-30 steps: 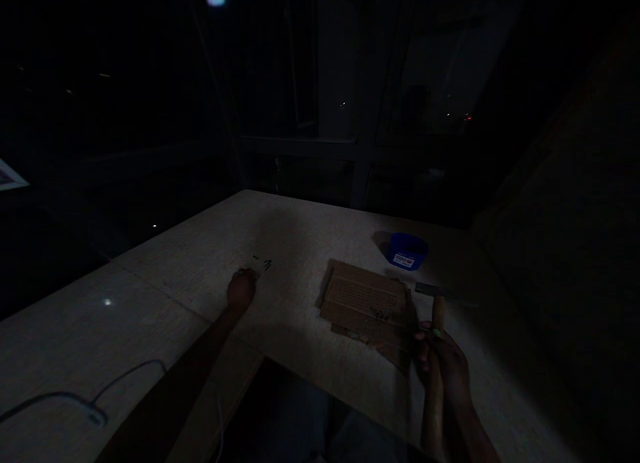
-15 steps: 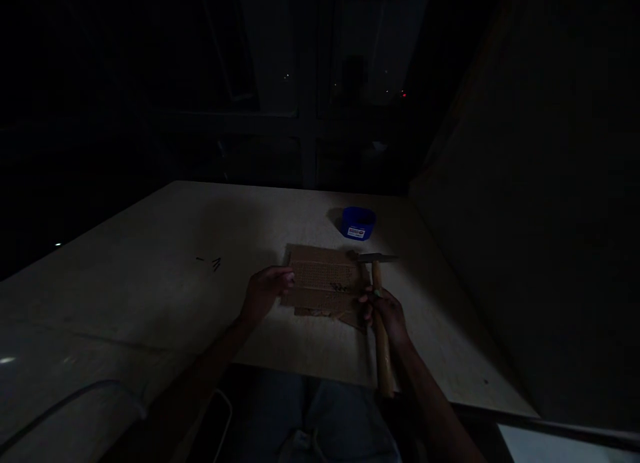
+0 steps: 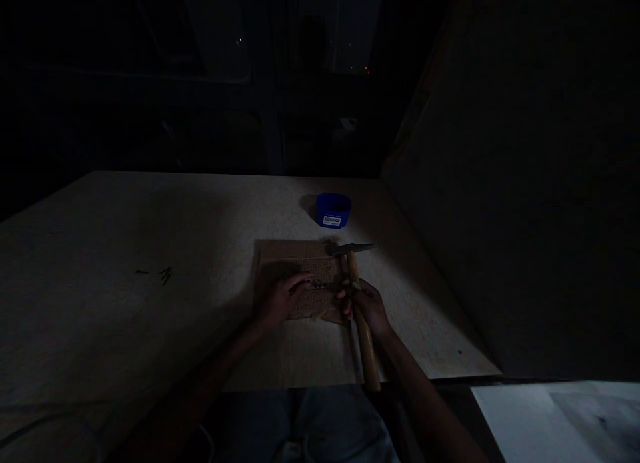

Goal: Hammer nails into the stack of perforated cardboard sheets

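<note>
My right hand [image 3: 367, 306] is closed around the wooden handle of a hammer [image 3: 367, 350], whose dark metal head lies at the far end, by the right edge of the cardboard. Its fingertips reach the cardboard's right side. A piece of brown cardboard [image 3: 283, 251] lies on the table before me. My left hand [image 3: 280, 300] rests over its left part, fingers stretched toward a small cluster of dark, thin pieces, perhaps nails [image 3: 319, 284], in the middle. Thumb and forefinger look apart, though the dim light blurs the tips.
A blue plastic tub [image 3: 333, 211] with a white label stands behind the cardboard. Several dark nail-like pieces [image 3: 165, 275] lie on the pale table [image 3: 210, 216] to the left. A dark upright panel [image 3: 480, 183] borders the right side. A cable [image 3: 45, 420] runs at the lower left.
My left hand has moved right, from the cardboard's left edge onto it, near the dark pieces. My right hand keeps the hammer. The whole view has shifted, with things sitting further left.
</note>
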Action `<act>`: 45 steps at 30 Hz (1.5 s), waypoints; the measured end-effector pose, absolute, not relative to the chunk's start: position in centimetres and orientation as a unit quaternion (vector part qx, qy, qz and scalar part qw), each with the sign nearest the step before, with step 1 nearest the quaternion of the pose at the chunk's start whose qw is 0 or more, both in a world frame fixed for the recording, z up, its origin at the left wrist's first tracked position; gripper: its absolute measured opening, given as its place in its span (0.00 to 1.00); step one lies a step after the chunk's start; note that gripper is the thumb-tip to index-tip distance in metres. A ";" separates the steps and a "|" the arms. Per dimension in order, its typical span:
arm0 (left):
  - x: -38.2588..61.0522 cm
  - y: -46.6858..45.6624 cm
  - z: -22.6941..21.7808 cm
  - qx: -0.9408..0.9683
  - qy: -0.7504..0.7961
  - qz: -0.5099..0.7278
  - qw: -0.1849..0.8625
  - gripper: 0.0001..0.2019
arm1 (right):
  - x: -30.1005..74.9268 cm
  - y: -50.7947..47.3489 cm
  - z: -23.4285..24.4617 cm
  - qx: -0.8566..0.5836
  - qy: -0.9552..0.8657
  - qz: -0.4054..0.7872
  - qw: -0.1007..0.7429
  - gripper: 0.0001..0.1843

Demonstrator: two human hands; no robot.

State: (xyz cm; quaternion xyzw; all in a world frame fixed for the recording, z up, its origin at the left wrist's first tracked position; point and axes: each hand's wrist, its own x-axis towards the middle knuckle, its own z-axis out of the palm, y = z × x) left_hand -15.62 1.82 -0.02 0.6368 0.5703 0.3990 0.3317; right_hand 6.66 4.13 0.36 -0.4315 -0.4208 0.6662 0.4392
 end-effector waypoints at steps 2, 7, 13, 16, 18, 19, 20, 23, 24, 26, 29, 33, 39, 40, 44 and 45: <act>-15.7 2.1 -0.7 0.636 0.571 0.402 0.329 0.16 | 6.6 4.1 0.1 -0.430 -0.423 0.667 0.437 0.18; -15.8 2.1 -1.7 0.660 0.567 0.375 0.321 0.16 | 6.6 4.2 -0.4 -0.430 -0.424 0.667 0.436 0.20; -16.0 2.0 -2.0 0.713 0.512 0.379 0.292 0.15 | 6.7 4.2 -0.4 -0.448 -0.429 0.658 0.427 0.19; -16.2 2.1 -2.3 0.715 0.503 0.395 0.282 0.16 | 6.7 4.1 -0.3 -0.450 -0.433 0.655 0.426 0.18; -16.2 2.1 -2.6 0.711 0.502 0.406 0.280 0.15 | 6.8 4.0 -0.3 -0.449 -0.434 0.654 0.427 0.18; -16.2 2.1 -2.8 0.708 0.502 0.411 0.280 0.15 | 6.8 4.0 -0.3 -0.450 -0.433 0.654 0.427 0.18; -16.2 2.1 -3.0 0.703 0.502 0.420 0.279 0.14 | 6.8 4.0 -0.3 -0.452 -0.432 0.653 0.427 0.18; -16.0 2.1 -3.4 0.689 0.504 0.444 0.272 0.12 | 6.7 4.0 -0.4 -0.459 -0.430 0.648 0.428 0.18; -16.0 2.1 -3.5 0.685 0.505 0.450 0.271 0.12 | 6.7 4.0 -0.4 -0.460 -0.431 0.647 0.429 0.18; -15.8 2.0 -3.5 0.673 0.515 0.451 0.281 0.12 | 6.7 4.0 -0.4 -0.460 -0.432 0.646 0.429 0.18; -15.6 1.9 -3.5 0.650 0.540 0.443 0.299 0.13 | 6.7 4.0 -0.3 -0.467 -0.432 0.644 0.425 0.17; -15.6 1.8 -3.4 0.632 0.560 0.423 0.327 0.16 | 6.6 3.9 -0.4 -0.470 -0.431 0.642 0.426 0.18; -15.8 2.0 -4.2 0.640 0.549 0.428 0.325 0.17 | 6.4 3.5 -0.2 -0.461 -0.448 0.626 0.441 0.21; -15.8 2.0 -4.4 0.641 0.547 0.433 0.320 0.17 | 6.3 3.3 0.0 -0.460 -0.455 0.622 0.441 0.21; -15.7 1.9 -4.7 0.659 0.536 0.437 0.295 0.15 | 6.5 1.4 1.7 -0.465 -0.482 0.605 0.430 0.21; -15.7 1.9 -4.6 0.664 0.536 0.436 0.285 0.15 | 6.7 0.6 2.3 -0.468 -0.493 0.599 0.423 0.21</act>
